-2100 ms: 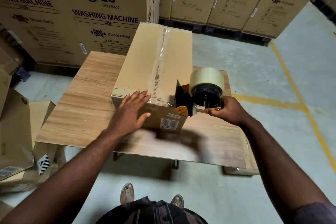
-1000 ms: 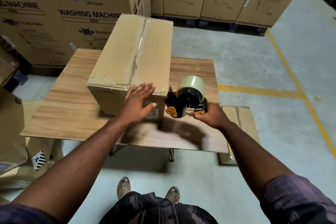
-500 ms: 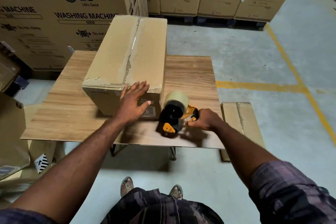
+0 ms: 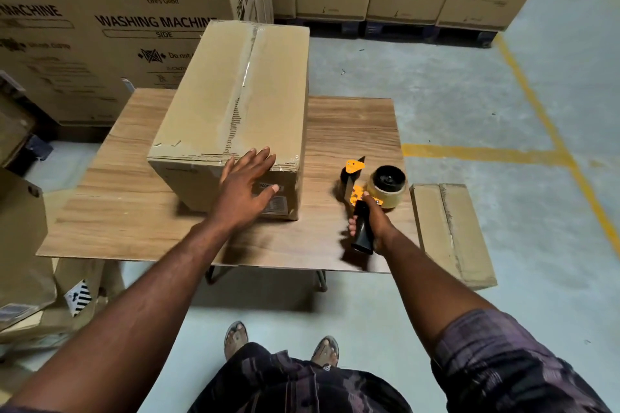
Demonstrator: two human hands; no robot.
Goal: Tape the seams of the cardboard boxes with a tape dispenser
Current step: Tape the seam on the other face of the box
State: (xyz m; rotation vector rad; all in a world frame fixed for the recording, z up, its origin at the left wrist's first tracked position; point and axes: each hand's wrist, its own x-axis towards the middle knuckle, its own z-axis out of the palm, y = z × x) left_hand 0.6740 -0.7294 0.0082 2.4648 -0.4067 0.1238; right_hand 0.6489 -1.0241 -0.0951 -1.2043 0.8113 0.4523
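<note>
Box (image 4: 235, 104) sits on the desk (image 4: 127, 218), left-centre, long side running away from the person, w/ clear tape along its top seam & over the near edge. Left hand (image 4: 246, 184) lies flat on the box's near top edge: fingers (image 4: 258, 157) straight & spread, gripping nothing, thumb down on the front face by a printed label (image 4: 276, 203). Right hand (image 4: 374, 223) has its fingers clenched round the black handle of the dispenser (image 4: 360, 198), which is low over the desk's right front corner, apart from the box; can't tell if it touches the wood. Its tape roll (image 4: 387, 186) sits on the right side, orange guard pointing away from the person. Past the desk's right edge a flat carton (image 4: 449, 231) lies on the floor (image 4: 436, 94). Big washing-machine cartons (image 4: 117, 27) stand behind the desk, more in a row at the back. Yellow line (image 4: 486, 153) crosses the floor at right. Folded cardboard (image 4: 23, 261) leans at left. Sandalled feet (image 4: 236, 337) show below the desk's front.
</note>
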